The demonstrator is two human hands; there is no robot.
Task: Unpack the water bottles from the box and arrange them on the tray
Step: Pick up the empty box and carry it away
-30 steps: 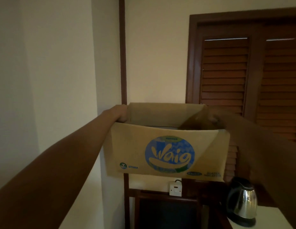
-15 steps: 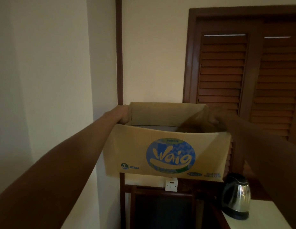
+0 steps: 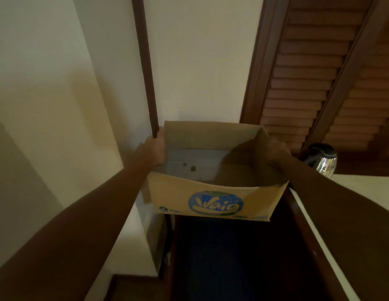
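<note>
Box (image 3: 213, 198) lowered, cream walls (image 3: 47, 83), louvered doors (image 3: 308, 72), kettle (image 3: 324, 160) on counter (image 3: 363, 187)

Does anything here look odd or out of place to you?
One thing: the cardboard box, held up by its side walls in the left hand and right hand, shows no bottles inside. Only its pale floor with a few dark specks is visible. No tray is in view either; a kettle stands to the right.

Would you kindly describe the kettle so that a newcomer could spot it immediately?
Start at the dark louvred wooden doors on the right. Below them, just right of the cardboard box, stands the kettle at the back of a pale counter. It is the only shiny metal object, with a black lid.
</note>
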